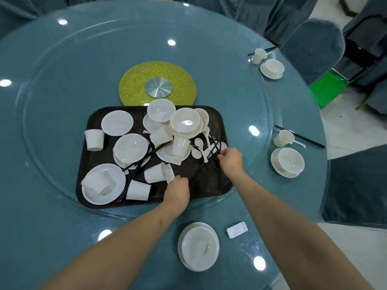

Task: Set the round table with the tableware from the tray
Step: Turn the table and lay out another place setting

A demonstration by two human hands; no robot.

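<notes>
A dark tray (pixel 209 185) on the glass turntable holds several white bowls, plates, cups, spoons and black chopsticks in a jumble. My left hand (pixel 177 190) is over the tray's near edge, fingers closed at the rim of a tipped white cup (pixel 157 174). My right hand (pixel 230 159) pinches black chopsticks (pixel 213 143) at the tray's right side, next to the white spoons (pixel 198 145). In front of me on the table stands a white bowl on a plate (pixel 199 245) with a small white rest (pixel 236 229) to its right.
Two set places lie on the right: a bowl on a plate (pixel 288 162) with cup and chopsticks, and a farther one (pixel 272 69). A yellow disc (pixel 134 86) marks the turntable's centre. Covered chairs (pixel 312 47) ring the table; a green crate (pixel 326 88) sits on the floor.
</notes>
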